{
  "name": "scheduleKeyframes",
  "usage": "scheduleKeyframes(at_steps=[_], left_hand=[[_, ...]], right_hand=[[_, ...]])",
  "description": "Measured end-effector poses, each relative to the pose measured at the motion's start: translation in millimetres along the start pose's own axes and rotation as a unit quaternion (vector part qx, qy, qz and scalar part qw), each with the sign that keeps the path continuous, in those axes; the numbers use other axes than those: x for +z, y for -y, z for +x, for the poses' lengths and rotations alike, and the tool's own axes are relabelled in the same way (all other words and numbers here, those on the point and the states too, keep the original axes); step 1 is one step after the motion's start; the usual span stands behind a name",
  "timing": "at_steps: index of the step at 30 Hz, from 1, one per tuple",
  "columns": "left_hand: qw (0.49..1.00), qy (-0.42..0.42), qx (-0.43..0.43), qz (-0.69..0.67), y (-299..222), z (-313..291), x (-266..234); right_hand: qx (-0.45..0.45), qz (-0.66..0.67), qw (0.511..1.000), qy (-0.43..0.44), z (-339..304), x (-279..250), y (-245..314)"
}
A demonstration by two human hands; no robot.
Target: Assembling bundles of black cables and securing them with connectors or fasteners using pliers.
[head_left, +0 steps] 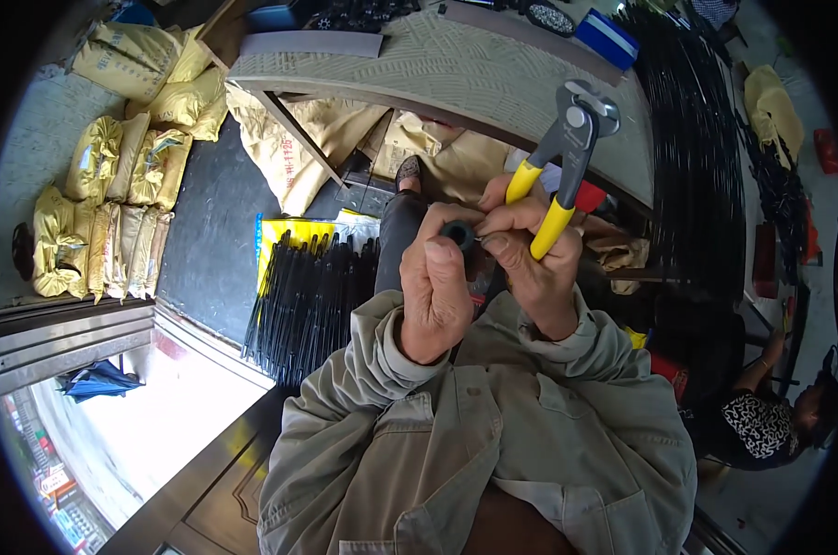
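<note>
a grey-topped workbench [437, 69] is stretching across the far side, and long black rods [692, 157] are running in a dense mass beside its right end. at the left, yellowish sacks [141, 245] are lying in rows on the floor. near the right edge another person [761, 421] in a black-and-white patterned top is sitting or bending; i cannot tell which. a bundle of shorter black rods [312, 291] is leaning together by a yellow bag [280, 231], left of the wearer's leg. yellow-handled pincers [579, 139] are pointing up and to the right, their handles spreading apart as the right hand [537, 250] is gripping them among its curled fingers. its thumb and forefinger are coming together beside the left hand; whether they are pinching anything small, i cannot tell. the left hand [434, 287] is clamping its thumb and bent forefinger on a dark tube [458, 232], the smallest piece, which is showing its round hollow end upward between the two hands, in front of the jacket [474, 398].
</note>
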State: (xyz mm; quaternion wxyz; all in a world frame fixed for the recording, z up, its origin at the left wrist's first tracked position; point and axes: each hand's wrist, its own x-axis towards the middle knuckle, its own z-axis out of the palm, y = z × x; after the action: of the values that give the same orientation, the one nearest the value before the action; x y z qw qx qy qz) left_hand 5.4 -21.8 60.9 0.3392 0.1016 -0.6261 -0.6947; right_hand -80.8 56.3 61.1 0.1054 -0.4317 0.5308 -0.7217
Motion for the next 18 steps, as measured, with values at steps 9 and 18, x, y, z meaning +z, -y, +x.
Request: scheduleKeyframes(at_steps=[9, 18], left_hand=[[0.998, -0.004, 0.059, -0.007, -3, -14, 12], [1.000, 0.010, 0.020, 0.002, -5, -17, 10]], right_hand=[[-0.060, -0.055, 0.997, -0.011, -14, -6, 15], [-0.074, -0.102, 0.992, 0.011, -12, -7, 19]])
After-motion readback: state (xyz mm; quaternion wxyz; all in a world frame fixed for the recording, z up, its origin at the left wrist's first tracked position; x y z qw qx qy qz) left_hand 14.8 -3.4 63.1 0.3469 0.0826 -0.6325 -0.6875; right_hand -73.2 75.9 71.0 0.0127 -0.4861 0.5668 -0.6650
